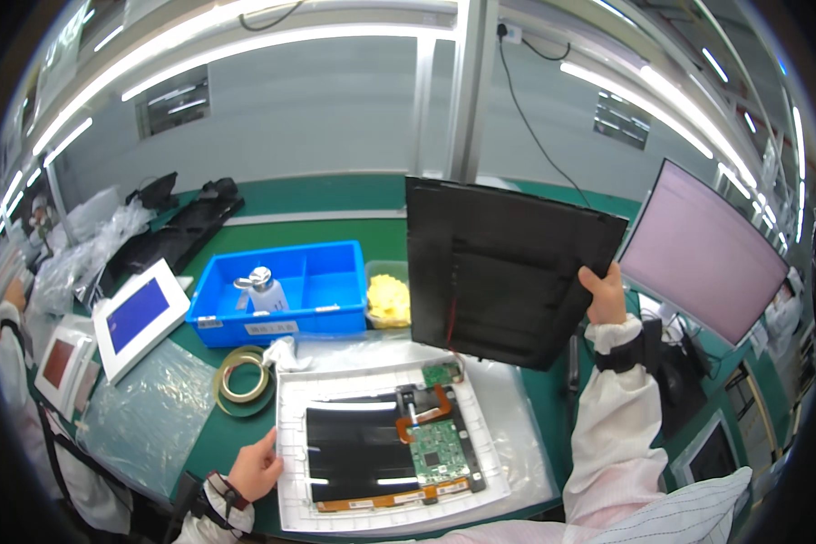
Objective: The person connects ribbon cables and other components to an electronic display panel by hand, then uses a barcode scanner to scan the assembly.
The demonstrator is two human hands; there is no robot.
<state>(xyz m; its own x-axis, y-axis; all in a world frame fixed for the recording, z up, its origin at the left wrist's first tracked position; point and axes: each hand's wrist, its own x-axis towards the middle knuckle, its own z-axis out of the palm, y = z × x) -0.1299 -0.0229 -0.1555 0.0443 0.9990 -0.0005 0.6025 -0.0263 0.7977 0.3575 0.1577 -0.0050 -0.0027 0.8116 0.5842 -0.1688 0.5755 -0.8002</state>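
Observation:
My right hand grips a flat black panel by its right edge and holds it raised and tilted above the bench. A thin red wire runs down the panel toward a small green board at the top of the white frame. That white plastic frame lies face down, with a dark display panel, a green circuit board and orange flat cables in it. At the frame's left edge, my left hand is closed, thumb and fingers on the rim; its fingertips are partly hidden.
Behind the frame stand a blue divided bin with a pump bottle and a tub of yellow material. Tape rolls lie left, near a white-framed screen. A monitor stands right. Another person's sleeve shows far left.

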